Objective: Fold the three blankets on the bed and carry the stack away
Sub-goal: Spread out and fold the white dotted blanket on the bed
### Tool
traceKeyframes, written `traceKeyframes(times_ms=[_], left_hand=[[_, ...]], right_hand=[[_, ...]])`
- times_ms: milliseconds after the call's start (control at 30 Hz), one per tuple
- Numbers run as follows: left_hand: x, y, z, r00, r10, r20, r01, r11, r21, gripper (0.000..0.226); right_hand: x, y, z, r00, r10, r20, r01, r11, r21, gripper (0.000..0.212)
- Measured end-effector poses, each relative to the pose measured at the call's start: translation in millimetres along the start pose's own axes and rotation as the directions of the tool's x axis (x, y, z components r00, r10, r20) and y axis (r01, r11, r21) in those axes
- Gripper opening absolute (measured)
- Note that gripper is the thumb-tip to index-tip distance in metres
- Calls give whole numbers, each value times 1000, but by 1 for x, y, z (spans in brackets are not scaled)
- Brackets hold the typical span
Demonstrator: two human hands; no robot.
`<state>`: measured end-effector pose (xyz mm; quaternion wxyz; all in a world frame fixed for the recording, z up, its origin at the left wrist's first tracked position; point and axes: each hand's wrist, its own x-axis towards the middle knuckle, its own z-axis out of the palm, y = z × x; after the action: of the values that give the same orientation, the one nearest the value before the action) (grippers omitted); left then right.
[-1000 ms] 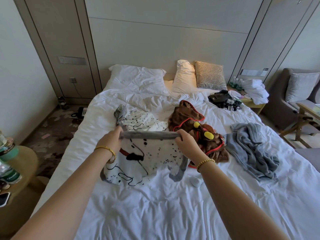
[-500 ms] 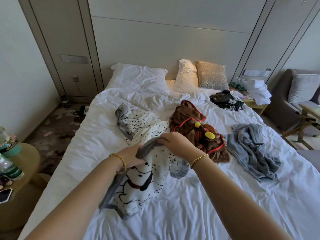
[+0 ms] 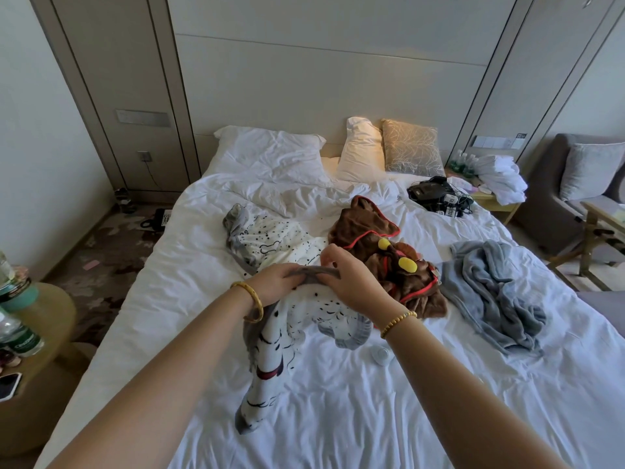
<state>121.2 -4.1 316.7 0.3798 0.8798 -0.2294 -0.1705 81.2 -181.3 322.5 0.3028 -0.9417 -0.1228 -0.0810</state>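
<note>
Both forearms reach in from the near edge of the white-sheeted bed (image 3: 338, 418). Left hand (image 3: 275, 282) and right hand (image 3: 351, 282) meet above mid-bed, almost touching, fingers of each curled tight around the grey trim of the white fleece blanket with black dog print (image 3: 270, 353). One end hangs from the hands toward the near edge; the rest trails away toward the pillows. Small white bottle (image 3: 381, 355) on the sheet beneath the right wrist. Just beyond the right hand, crumpled brown plush blanket with red edging (image 3: 368, 231). Toward the right edge, crumpled grey fleece blanket (image 3: 493, 292). Black electronics pile (image 3: 436, 194) near the far right corner.
</note>
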Motion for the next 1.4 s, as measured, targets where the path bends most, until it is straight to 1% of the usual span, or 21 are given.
traceKeyframes(times_ms=[67, 133, 233, 300, 400, 467, 533, 567, 667, 700, 733, 800, 900, 933, 1000, 1067, 1167, 1233, 1300, 1400], left_hand=[[2, 0, -5, 999, -28, 31, 29, 999, -33, 32], [2, 0, -7, 998, -52, 37, 53, 998, -20, 34], [1, 0, -11, 997, -57, 51, 54, 996, 70, 39], [0, 2, -13, 996, -56, 67, 47, 990, 130, 40], [0, 8, -10, 997, -39, 64, 25, 978, 206, 33], [2, 12, -3, 1000, -19, 18, 15, 982, 187, 24], [2, 17, 3, 998, -3, -61, 12, 989, 150, 26], [3, 18, 4, 995, 18, -99, -2, 987, 158, 28], [5, 22, 3, 961, 131, -244, -53, 953, 300, 27], [6, 23, 1, 941, 167, -293, -57, 934, 352, 26], [7, 24, -1, 920, 199, -337, -57, 921, 386, 26], [9, 23, -4, 883, 229, -411, -48, 913, 405, 25], [12, 15, -11, 849, 182, -496, 27, 923, 384, 26], [13, 11, -13, 845, 146, -514, 62, 929, 365, 26], [13, 1, -16, 842, 73, -535, 119, 942, 315, 26], [11, -6, -20, 829, 32, -558, 151, 948, 279, 27], [9, -11, -27, 775, -4, -632, 166, 966, 198, 28], [8, -14, -31, 738, 11, -675, 147, 973, 177, 27], [8, -17, -34, 712, 22, -702, 126, 979, 159, 28], [8, -18, -38, 648, -54, -759, 104, 994, 18, 28]], right_hand=[[2, -2, -1, 1000, -27, -4, 27, 999, 35, 5], [3, -4, -1, 999, -35, 0, 35, 998, 47, 11], [6, -4, -1, 1000, -14, 15, 14, 1000, 14, 19], [7, -3, -1, 1000, -5, 27, 6, 1000, -12, 19], [10, -7, 1, 999, 29, 30, -28, 999, -21, 19], [12, -9, 1, 996, 78, 31, -77, 997, -28, 20], [13, -11, 2, 993, 107, 45, -106, 994, -17, 19], [12, -11, 3, 991, 119, 57, -120, 993, 15, 19], [7, -9, 4, 975, 183, 124, -203, 962, 180, 16], [5, -6, 5, 968, 209, 140, -234, 952, 196, 17], [3, -3, 7, 961, 239, 136, -262, 948, 183, 18], [1, 6, 11, 950, 304, 67, -309, 947, 93, 15], [-3, 28, 11, 917, 394, -56, -398, 908, -134, 8], [-5, 36, 9, 901, 425, -85, -433, 886, -162, 10], [-7, 48, 7, 883, 459, -103, -469, 873, -133, 15], [-7, 54, 7, 878, 466, -109, -477, 871, -119, 17], [-8, 59, 7, 853, 509, -118, -522, 841, -145, 16], [-9, 63, 7, 842, 533, -84, -540, 831, -131, 11], [-10, 64, 9, 833, 552, -33, -553, 830, -75, 7], [-13, 62, 16, 838, 539, 85, -544, 838, 46, 4]])
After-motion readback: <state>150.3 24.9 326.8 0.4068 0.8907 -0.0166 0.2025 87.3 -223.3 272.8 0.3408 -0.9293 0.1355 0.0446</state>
